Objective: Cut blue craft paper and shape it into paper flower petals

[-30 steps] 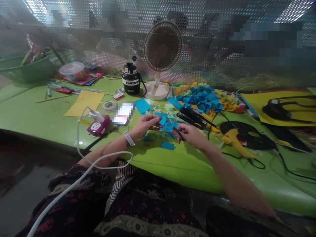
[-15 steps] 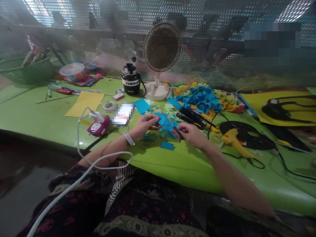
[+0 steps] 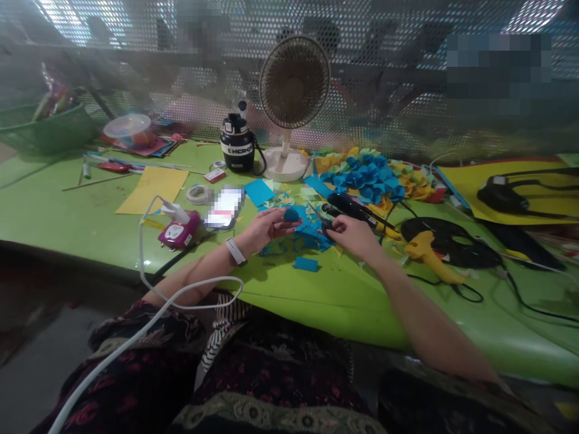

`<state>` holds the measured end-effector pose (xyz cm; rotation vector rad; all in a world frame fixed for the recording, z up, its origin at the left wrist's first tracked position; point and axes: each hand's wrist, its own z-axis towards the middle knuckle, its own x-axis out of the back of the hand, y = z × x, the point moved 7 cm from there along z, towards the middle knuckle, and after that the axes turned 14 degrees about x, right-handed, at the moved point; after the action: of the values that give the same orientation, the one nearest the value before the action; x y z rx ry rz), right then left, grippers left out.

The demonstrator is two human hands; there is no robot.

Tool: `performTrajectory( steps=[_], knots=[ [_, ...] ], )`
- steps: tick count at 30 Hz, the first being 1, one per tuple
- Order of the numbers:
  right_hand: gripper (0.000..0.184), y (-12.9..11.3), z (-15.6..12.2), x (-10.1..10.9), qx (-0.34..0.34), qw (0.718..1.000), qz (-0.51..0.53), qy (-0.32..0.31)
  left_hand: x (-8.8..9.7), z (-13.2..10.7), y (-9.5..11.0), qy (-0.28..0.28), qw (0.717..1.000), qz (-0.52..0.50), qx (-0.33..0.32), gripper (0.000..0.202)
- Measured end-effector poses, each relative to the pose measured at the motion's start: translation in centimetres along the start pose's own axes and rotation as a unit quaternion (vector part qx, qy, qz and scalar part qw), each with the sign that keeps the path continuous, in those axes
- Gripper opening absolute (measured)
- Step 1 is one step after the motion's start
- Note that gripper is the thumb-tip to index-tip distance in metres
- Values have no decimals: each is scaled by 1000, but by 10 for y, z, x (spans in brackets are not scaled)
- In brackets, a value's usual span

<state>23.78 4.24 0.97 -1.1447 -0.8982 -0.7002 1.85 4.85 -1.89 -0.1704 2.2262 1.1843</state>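
My left hand [image 3: 266,230] pinches a small rounded piece of blue paper [image 3: 292,214] between its fingertips, and a white watch band [image 3: 235,251] circles that wrist. My right hand [image 3: 355,235] grips a pair of black-handled scissors [image 3: 324,223], with the blades pointing up and to the left, close to the blue piece. Below both hands lies a loose heap of blue paper scraps [image 3: 301,243]. A blue paper rectangle [image 3: 306,264] sits just in front of the heap.
The green table [image 3: 67,217] holds a pile of blue and yellow paper shapes [image 3: 366,178], a yellow glue gun [image 3: 429,250], a black curling iron [image 3: 350,210], a blurred phone [image 3: 225,208], a magenta power socket [image 3: 180,231] with a white cable, a fan and a black flask.
The blue piece in my left hand looks smaller and rounder than before. The scissors have tilted, and my right hand has shifted slightly closer to my left.
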Motion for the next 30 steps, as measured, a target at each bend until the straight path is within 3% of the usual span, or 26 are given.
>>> performTrajectory(
  steps=[4, 10, 16, 22, 27, 30],
  knots=[
    [14, 1, 0, -2, 5, 997, -80, -5, 1, 2, 0, -23, 999, 41, -19, 18],
    [24, 0, 0, -6, 28, 983, -179, -26, 5, 7, 2, -8, 994, 86, -65, 36],
    [31, 13, 2, -11, -25, 987, -146, -59, 9, 5, 4, 11, 991, 110, -76, 58],
    [26, 17, 2, -6, 6, 990, -109, -88, 13, 4, 11, 63, 972, 177, -139, 34],
    [27, -17, -7, 4, 90, 989, -109, -51, 11, 4, 14, 85, 952, 245, -163, 23],
    [26, -48, -18, -17, 175, 976, -14, -130, 11, 5, 12, 94, 936, 300, -158, 27]
  ],
)
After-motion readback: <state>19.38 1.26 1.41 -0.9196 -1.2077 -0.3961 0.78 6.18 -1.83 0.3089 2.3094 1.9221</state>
